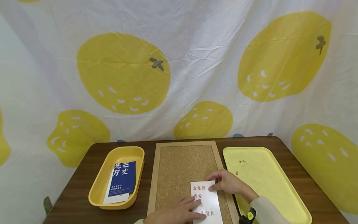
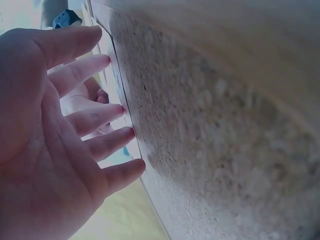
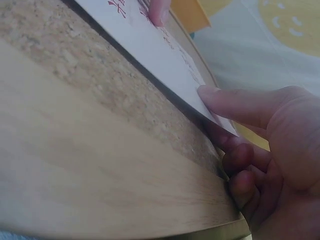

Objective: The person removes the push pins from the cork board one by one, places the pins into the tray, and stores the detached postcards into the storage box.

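Note:
A white card (image 1: 210, 199) with red Chinese characters lies over the lower right part of a wood-framed cork board (image 1: 179, 168). My left hand (image 1: 174, 212) rests on the card's left side with its fingers spread; the left wrist view shows those fingertips (image 2: 131, 131) touching down at the card's edge. At the upper right corner, my right hand (image 1: 227, 183) pinches the card. In the right wrist view its thumb (image 3: 220, 100) lies on top of the card (image 3: 150, 55), with the other fingers curled below the edge, slightly off the cork.
Left of the board stands a yellow basket (image 1: 96, 189) holding a blue card (image 1: 123, 179) with white characters and white cards under it. A pale yellow tray (image 1: 268, 186) on the right bears a few tiny pins (image 1: 237, 173). All sit on a dark wooden table (image 1: 75, 193).

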`<state>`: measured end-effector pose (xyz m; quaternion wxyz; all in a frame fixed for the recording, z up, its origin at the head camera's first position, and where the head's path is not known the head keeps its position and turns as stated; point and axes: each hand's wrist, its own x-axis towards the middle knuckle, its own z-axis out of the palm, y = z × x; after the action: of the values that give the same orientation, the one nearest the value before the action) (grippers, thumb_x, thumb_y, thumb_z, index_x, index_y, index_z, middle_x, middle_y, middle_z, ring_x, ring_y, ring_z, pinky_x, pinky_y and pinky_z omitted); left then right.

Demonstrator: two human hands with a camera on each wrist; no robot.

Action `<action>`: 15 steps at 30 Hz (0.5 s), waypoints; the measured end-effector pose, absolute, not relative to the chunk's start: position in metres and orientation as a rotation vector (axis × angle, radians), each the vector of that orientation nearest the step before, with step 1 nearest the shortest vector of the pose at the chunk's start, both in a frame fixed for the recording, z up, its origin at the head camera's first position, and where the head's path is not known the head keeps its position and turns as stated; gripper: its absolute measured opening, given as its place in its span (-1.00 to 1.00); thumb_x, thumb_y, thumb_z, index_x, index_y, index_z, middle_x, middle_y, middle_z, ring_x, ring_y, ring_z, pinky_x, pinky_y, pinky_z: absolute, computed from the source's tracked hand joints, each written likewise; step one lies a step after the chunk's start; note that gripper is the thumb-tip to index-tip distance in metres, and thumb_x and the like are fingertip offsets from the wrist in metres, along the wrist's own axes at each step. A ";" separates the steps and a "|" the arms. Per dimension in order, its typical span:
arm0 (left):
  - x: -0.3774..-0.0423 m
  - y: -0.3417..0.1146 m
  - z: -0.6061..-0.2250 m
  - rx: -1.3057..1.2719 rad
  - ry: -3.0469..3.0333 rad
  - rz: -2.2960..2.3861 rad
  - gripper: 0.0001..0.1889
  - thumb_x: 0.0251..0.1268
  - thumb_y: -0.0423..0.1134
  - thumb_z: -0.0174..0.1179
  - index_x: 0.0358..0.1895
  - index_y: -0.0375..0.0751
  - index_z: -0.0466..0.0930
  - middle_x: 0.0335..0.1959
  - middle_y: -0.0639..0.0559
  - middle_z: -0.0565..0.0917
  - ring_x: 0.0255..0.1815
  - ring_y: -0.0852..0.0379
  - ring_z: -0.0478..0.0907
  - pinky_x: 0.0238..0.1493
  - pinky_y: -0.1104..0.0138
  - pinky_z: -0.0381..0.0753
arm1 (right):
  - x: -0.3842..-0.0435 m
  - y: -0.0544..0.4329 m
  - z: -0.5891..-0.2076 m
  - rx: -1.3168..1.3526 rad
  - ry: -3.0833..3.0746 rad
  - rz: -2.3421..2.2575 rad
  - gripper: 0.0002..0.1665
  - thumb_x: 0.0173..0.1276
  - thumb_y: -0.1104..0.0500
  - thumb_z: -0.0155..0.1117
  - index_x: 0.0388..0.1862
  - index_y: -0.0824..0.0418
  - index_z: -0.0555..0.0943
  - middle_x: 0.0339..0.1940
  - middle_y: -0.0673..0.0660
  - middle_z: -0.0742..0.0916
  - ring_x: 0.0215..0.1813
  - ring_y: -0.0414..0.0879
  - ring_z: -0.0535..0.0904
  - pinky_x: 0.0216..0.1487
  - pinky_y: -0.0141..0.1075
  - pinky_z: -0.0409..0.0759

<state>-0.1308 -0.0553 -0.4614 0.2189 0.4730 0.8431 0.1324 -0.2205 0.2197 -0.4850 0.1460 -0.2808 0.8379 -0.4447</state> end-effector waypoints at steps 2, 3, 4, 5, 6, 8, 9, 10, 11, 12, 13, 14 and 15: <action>-0.132 -0.056 -0.462 1.308 2.333 0.373 -0.38 0.37 0.17 0.16 0.48 0.32 0.29 0.57 0.15 0.18 0.59 0.10 0.06 0.49 0.07 0.24 | -0.221 0.220 -0.485 -0.801 2.414 -1.280 -0.65 0.18 0.25 0.48 -0.02 0.26 0.72 -0.41 0.05 0.67 -0.44 -0.28 0.42 -0.43 -0.43 0.41; -0.132 -0.056 -0.462 1.305 2.334 0.378 -0.38 0.37 0.16 0.17 0.47 0.31 0.30 0.56 0.16 0.18 0.59 0.11 0.06 0.49 0.06 0.24 | -0.221 0.219 -0.485 -0.796 2.415 -1.279 -0.65 0.18 0.24 0.48 -0.02 0.25 0.72 -0.42 0.05 0.67 -0.45 -0.28 0.41 -0.44 -0.43 0.41; -0.132 -0.057 -0.462 1.311 2.340 0.379 -0.38 0.36 0.17 0.17 0.47 0.32 0.30 0.56 0.16 0.19 0.59 0.11 0.07 0.48 0.06 0.25 | -0.221 0.219 -0.485 -0.793 2.417 -1.279 -0.65 0.18 0.24 0.48 -0.02 0.24 0.73 -0.42 0.05 0.67 -0.45 -0.28 0.41 -0.44 -0.43 0.40; -0.132 -0.057 -0.462 1.317 2.345 0.383 -0.38 0.36 0.18 0.17 0.47 0.32 0.31 0.56 0.16 0.19 0.58 0.11 0.09 0.48 0.05 0.26 | -0.221 0.219 -0.485 -0.790 2.419 -1.278 -0.65 0.17 0.24 0.48 -0.03 0.23 0.73 -0.42 0.04 0.66 -0.45 -0.28 0.40 -0.44 -0.43 0.40; -0.132 -0.057 -0.461 1.325 2.352 0.384 -0.38 0.35 0.18 0.18 0.46 0.31 0.31 0.55 0.16 0.20 0.57 0.11 0.10 0.47 0.04 0.27 | -0.221 0.219 -0.485 -0.791 2.419 -1.277 -0.65 0.17 0.24 0.48 -0.03 0.22 0.73 -0.42 0.04 0.66 -0.45 -0.28 0.40 -0.44 -0.43 0.40; -0.131 -0.058 -0.460 1.334 2.365 0.391 -0.39 0.35 0.19 0.17 0.45 0.31 0.33 0.55 0.14 0.22 0.56 0.10 0.13 0.45 0.03 0.29 | -0.221 0.219 -0.485 -0.793 2.421 -1.274 -0.65 0.18 0.23 0.49 -0.02 0.22 0.73 -0.42 0.04 0.66 -0.46 -0.28 0.40 -0.44 -0.43 0.39; -0.131 -0.058 -0.459 1.350 2.373 0.383 -0.40 0.35 0.19 0.17 0.45 0.31 0.34 0.54 0.14 0.23 0.56 0.10 0.14 0.45 0.04 0.30 | -0.221 0.219 -0.485 -0.795 2.422 -1.272 -0.65 0.18 0.23 0.49 -0.02 0.22 0.73 -0.43 0.04 0.66 -0.46 -0.28 0.39 -0.44 -0.43 0.39; -0.131 -0.059 -0.459 1.356 2.375 0.385 -0.41 0.36 0.19 0.16 0.44 0.30 0.35 0.54 0.12 0.24 0.56 0.10 0.15 0.45 0.04 0.31 | -0.221 0.219 -0.485 -0.796 2.422 -1.270 -0.65 0.18 0.23 0.48 -0.02 0.22 0.73 -0.43 0.04 0.66 -0.46 -0.28 0.39 -0.44 -0.43 0.39; -0.131 -0.059 -0.458 1.355 2.376 0.387 -0.41 0.37 0.19 0.16 0.44 0.30 0.35 0.54 0.12 0.24 0.56 0.10 0.15 0.45 0.03 0.30 | -0.221 0.219 -0.485 -0.797 2.423 -1.269 -0.65 0.18 0.23 0.48 -0.03 0.23 0.73 -0.43 0.04 0.66 -0.46 -0.28 0.39 -0.45 -0.43 0.39; -0.131 -0.059 -0.458 1.351 2.375 0.391 -0.42 0.37 0.18 0.16 0.44 0.29 0.36 0.54 0.12 0.24 0.56 0.09 0.15 0.45 0.03 0.30 | -0.221 0.219 -0.485 -0.798 2.423 -1.267 -0.65 0.18 0.23 0.48 -0.03 0.23 0.73 -0.43 0.03 0.66 -0.46 -0.29 0.39 -0.45 -0.43 0.39; -0.131 -0.059 -0.458 1.351 2.376 0.392 -0.43 0.38 0.19 0.15 0.43 0.29 0.37 0.54 0.11 0.25 0.56 0.09 0.15 0.46 0.03 0.29 | -0.220 0.219 -0.485 -0.798 2.423 -1.266 -0.65 0.18 0.23 0.48 -0.03 0.23 0.73 -0.44 0.03 0.66 -0.46 -0.29 0.39 -0.45 -0.43 0.39; -0.131 -0.059 -0.458 1.346 2.375 0.394 -0.43 0.38 0.19 0.15 0.43 0.29 0.37 0.53 0.12 0.25 0.56 0.09 0.15 0.46 0.03 0.28 | -0.220 0.219 -0.485 -0.797 2.422 -1.267 -0.65 0.18 0.23 0.48 -0.03 0.24 0.73 -0.44 0.03 0.66 -0.46 -0.29 0.39 -0.45 -0.43 0.39; -0.131 -0.058 -0.458 1.347 2.375 0.392 -0.44 0.38 0.18 0.14 0.43 0.28 0.38 0.53 0.12 0.25 0.56 0.09 0.15 0.47 0.03 0.27 | -0.220 0.220 -0.485 -0.797 2.421 -1.267 -0.66 0.18 0.23 0.48 -0.03 0.24 0.73 -0.43 0.03 0.66 -0.46 -0.29 0.39 -0.44 -0.43 0.39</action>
<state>-0.1313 -0.0584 -0.4580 0.1906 0.4793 0.8453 0.1395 -0.2204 0.2195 -0.4845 0.1468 -0.2769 0.8413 -0.4404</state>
